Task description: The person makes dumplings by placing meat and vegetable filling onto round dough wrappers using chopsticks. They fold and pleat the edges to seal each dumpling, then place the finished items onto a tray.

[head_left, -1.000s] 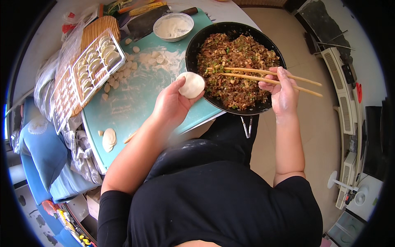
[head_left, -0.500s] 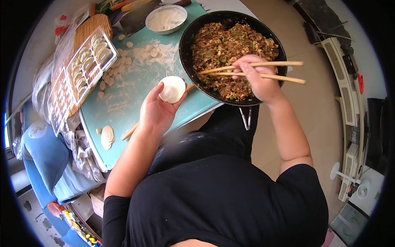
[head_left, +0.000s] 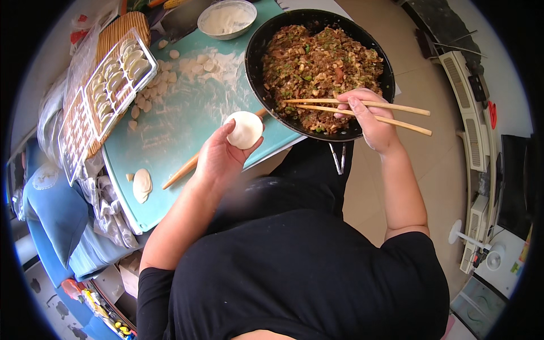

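Note:
On the fingers of my left hand [head_left: 217, 156] rests a round white dumpling wrapper [head_left: 245, 130], held up over the near edge of the green mat. My right hand [head_left: 371, 122] grips a pair of wooden chopsticks [head_left: 391, 112]. Their tips reach into the brown, green-flecked filling [head_left: 317, 62] in a large black pan [head_left: 258, 34]. Beneath my left forearm lies a wooden rolling pin [head_left: 182, 171], partly hidden by that hand. A few flat wrappers [head_left: 143, 186] overlap on the mat at the left.
The green mat [head_left: 170, 127] carries flour and several small dough pieces [head_left: 162, 79]. A bowl of flour [head_left: 226, 20] stands at its far side. On the left, a divided plastic tray [head_left: 113, 85] of folded dumplings rests on a woven board [head_left: 133, 25]. The pan's handle [head_left: 338, 158] points toward me.
My right hand and the chopsticks have shifted right and slightly down, their tips moving across the filling. My left hand with the wrapper has moved slightly right and nearer, showing more of the rolling pin.

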The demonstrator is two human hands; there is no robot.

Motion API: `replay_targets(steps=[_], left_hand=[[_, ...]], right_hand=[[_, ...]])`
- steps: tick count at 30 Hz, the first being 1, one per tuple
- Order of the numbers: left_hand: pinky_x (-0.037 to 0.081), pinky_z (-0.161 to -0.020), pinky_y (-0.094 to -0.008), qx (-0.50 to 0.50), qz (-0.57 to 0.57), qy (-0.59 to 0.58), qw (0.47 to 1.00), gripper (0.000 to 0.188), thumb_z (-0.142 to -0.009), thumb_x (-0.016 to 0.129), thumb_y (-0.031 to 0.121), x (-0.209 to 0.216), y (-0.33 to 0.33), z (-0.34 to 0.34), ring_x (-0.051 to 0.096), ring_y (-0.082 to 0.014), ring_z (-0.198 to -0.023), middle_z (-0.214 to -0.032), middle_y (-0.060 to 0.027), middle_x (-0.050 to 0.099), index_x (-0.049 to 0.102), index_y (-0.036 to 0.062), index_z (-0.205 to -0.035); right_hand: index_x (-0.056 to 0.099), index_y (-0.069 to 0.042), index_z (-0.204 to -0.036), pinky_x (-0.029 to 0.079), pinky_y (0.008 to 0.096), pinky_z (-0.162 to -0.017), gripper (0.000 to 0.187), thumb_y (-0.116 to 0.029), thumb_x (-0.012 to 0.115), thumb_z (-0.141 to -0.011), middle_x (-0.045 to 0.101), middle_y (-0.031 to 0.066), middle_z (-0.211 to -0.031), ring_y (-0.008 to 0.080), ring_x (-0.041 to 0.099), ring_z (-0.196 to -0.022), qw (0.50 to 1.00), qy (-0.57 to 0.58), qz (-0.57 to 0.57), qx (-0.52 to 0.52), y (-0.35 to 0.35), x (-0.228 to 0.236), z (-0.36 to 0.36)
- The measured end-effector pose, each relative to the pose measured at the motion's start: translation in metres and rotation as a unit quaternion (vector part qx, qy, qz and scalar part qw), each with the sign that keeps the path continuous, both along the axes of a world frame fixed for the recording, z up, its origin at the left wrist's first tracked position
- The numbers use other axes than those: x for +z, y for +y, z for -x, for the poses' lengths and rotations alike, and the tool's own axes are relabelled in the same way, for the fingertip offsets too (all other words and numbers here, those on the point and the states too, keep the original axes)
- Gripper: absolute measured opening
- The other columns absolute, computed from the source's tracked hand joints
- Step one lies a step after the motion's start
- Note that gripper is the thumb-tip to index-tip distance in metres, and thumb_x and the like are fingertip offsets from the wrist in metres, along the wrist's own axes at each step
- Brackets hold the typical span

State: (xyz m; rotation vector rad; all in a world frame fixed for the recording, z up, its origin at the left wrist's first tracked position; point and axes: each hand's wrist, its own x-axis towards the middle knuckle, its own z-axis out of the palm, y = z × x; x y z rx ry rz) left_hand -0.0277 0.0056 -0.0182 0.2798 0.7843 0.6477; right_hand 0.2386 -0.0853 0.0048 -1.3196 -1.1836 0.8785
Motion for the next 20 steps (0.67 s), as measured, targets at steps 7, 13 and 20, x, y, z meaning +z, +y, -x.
replay_targets(steps=[7, 13, 20], left_hand=[[0.046, -0.092, -0.0419, -0.018, 0.007, -0.004, 1.000, 0.039, -0.091, 0.046, 0.019, -0.001, -0.001, 0.000, 0.053, -0.0342, -0.110, -0.119, -0.0213, 0.052, 0.041, -0.0035, -0.121], [0.047, -0.091, -0.0419, -0.048, 0.005, -0.003, 0.999, 0.039, -0.091, 0.046, 0.019, -0.003, -0.005, -0.005, 0.053, -0.0354, -0.109, -0.119, -0.0213, 0.053, 0.040, -0.0036, -0.122], [0.047, -0.090, -0.0416, -0.076, -0.017, -0.042, 0.996, 0.044, -0.091, 0.046, 0.021, -0.001, -0.006, -0.009, 0.053, -0.0357, -0.110, -0.119, -0.0213, 0.052, 0.037, -0.0037, -0.126]], right_hand=[[0.058, 0.006, -0.098, 0.054, 0.0290, -0.067, 0.026, -0.016, 0.045, -0.094, 0.060, 0.0103, -0.081, 0.0182, 0.063, -0.072, 0.996, 0.049, 0.062, -0.039, -0.008, 0.011, 0.001], [0.058, 0.005, -0.097, 0.054, 0.0285, -0.063, 0.026, -0.018, 0.047, -0.092, 0.060, 0.0098, -0.078, 0.0193, 0.063, -0.067, 0.978, 0.144, 0.127, -0.083, -0.012, 0.025, -0.013], [0.056, 0.004, -0.102, 0.055, 0.0309, -0.063, 0.027, -0.019, 0.048, -0.091, 0.061, 0.0110, -0.079, 0.0212, 0.064, -0.067, 0.925, 0.326, 0.172, -0.088, -0.012, 0.003, -0.042]])
